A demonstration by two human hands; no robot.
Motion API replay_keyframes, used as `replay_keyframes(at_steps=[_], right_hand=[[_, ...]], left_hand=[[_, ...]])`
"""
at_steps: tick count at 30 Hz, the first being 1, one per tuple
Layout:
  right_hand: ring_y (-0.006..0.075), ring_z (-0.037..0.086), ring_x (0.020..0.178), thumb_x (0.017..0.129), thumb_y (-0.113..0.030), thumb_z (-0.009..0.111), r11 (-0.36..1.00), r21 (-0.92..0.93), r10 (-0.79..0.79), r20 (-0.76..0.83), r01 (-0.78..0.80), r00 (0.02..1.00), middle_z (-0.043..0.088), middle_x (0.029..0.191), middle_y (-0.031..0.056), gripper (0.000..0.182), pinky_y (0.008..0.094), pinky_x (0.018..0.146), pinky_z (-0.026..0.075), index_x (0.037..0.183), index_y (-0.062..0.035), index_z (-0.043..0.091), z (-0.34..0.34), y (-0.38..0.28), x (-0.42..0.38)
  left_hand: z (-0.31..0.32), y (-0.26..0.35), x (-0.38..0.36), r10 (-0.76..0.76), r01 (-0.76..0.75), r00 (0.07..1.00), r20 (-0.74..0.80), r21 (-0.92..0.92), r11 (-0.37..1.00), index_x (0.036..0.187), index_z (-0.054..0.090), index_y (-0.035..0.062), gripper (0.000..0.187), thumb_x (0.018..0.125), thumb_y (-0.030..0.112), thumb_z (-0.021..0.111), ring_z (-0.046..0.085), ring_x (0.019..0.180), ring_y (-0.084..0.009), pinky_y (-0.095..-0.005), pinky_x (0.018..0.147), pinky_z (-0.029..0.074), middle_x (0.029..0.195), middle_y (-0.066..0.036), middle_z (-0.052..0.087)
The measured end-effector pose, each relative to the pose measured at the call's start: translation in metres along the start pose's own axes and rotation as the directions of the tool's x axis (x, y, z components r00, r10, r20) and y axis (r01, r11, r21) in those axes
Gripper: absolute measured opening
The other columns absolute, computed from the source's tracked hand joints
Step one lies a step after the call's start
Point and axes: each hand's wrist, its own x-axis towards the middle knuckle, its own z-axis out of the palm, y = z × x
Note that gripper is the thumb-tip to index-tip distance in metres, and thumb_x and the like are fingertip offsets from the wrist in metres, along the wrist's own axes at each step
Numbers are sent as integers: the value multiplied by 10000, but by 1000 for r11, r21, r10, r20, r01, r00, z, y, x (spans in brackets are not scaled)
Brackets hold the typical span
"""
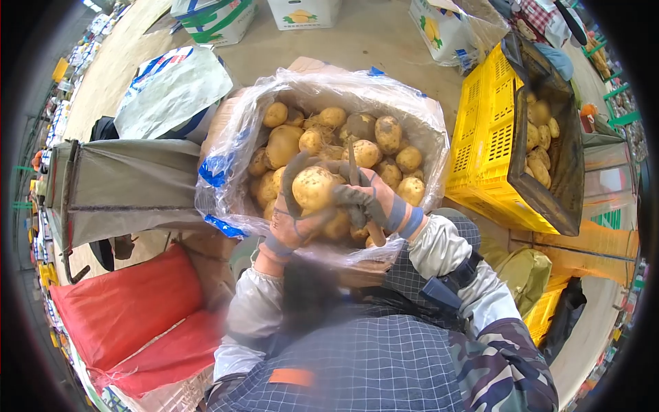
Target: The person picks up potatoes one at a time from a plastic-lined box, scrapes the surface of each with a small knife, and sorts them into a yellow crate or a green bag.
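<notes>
My left hand (295,216), in a glove with dark fingers, is wrapped round a large pale potato (314,188). Beside it, my right hand (376,199), gloved too, grips a knife (352,163) whose narrow blade points away from me; its wooden handle shows below the fingers. The fingers of my right hand are near the potato's right side; whether they touch it I cannot tell. Both hands are over a box (226,130) lined with clear plastic, which holds several potatoes (388,134), some with dark soil on them.
A yellow crate (484,127) with potatoes inside stands tilted at the right. White cartons (302,12) stand beyond the box. Grey fabric (137,178) and a red sack (130,302) are at the left. Part of a person (542,20) shows at the top right.
</notes>
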Motion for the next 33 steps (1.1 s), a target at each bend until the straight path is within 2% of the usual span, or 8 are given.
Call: replay_keyframes(at_steps=[7, 12, 14, 16, 19, 25, 29, 33], right_hand=[[106, 641, 994, 957, -147, 695, 969, -245, -3, -132, -30, 991, 685, 1146, 59, 507, 249, 870, 528, 1399, -19, 483, 22, -8, -2], [130, 663, 865, 963, -321, 667, 993, 28, 111, -6, -111, 994, 679, 1111, 72, 503, 251, 726, 544, 1341, -27, 515, -12, -10, -5], [111, 646, 780, 997, -402, 585, 993, 58, -87, -202, 100, 975, 677, 1061, 81, 537, 254, 711, 543, 1341, 4, 510, -1, -52, -23], [125, 639, 689, 1000, -484, 545, 920, -41, -343, -565, 389, 750, 688, 1073, 141, 605, 274, 636, 544, 1340, 15, 507, -5, -85, -43], [84, 536, 576, 948, -594, 580, 827, -21, -541, -307, 562, 783, 664, 1089, 200, 709, 251, 485, 466, 1363, -22, 511, -94, -139, -131], [82, 425, 527, 934, -477, 653, 729, 132, -429, -677, 672, 599, 719, 1025, 144, 640, 244, 518, 353, 1330, 17, 556, -186, -161, -241], [116, 530, 529, 978, -363, 582, 793, -135, -507, -688, 594, 519, 718, 955, 98, 496, 266, 493, 458, 1295, 18, 585, -129, -152, -211], [104, 554, 544, 1004, -320, 541, 759, -488, -621, -344, 431, 704, 714, 960, 106, 414, 238, 476, 452, 1229, 17, 622, -61, -131, -159]], left_hand=[[2, -3, -2, 39, -38, 998, -40, 35, 999, 1534, 319, -4, 736, 919, 136, 698, 611, 1145, -212, -340, 1003, 492, 1276, -113, 612], [-9, -2, -5, -149, 138, 977, -150, -81, 987, 1422, 504, -15, 486, 1027, 262, 569, 641, 887, -90, -210, 717, 507, 1243, -106, 647], [-8, -1, -3, -166, 132, 960, -225, -156, 979, 1393, 525, -16, 454, 1019, 234, 580, 640, 835, -87, -207, 683, 502, 1237, -103, 651], [-6, -10, -6, -179, 189, 967, -183, 37, 981, 1337, 558, -7, 398, 994, 188, 605, 667, 868, -163, -282, 781, 546, 1205, -104, 659], [3, -38, -16, -211, 146, 975, 71, 510, 848, 1365, 549, 41, 513, 901, 193, 708, 659, 1064, -289, -374, 938, 536, 1279, -163, 627], [81, -40, -9, -285, -144, 879, 383, 782, 606, 1346, 587, 155, 577, 798, 185, 768, 581, 1204, -388, -433, 990, 497, 1381, -205, 534], [83, -34, 9, -506, 243, 804, 313, 604, 759, 1357, 560, 91, 548, 847, 235, 704, 615, 1162, -364, -424, 1001, 502, 1294, -201, 603], [58, -25, -2, -455, 568, 811, 368, -309, 763, 1405, 507, 13, 584, 892, 215, 696, 616, 1178, -232, -331, 986, 523, 1336, -115, 594]])
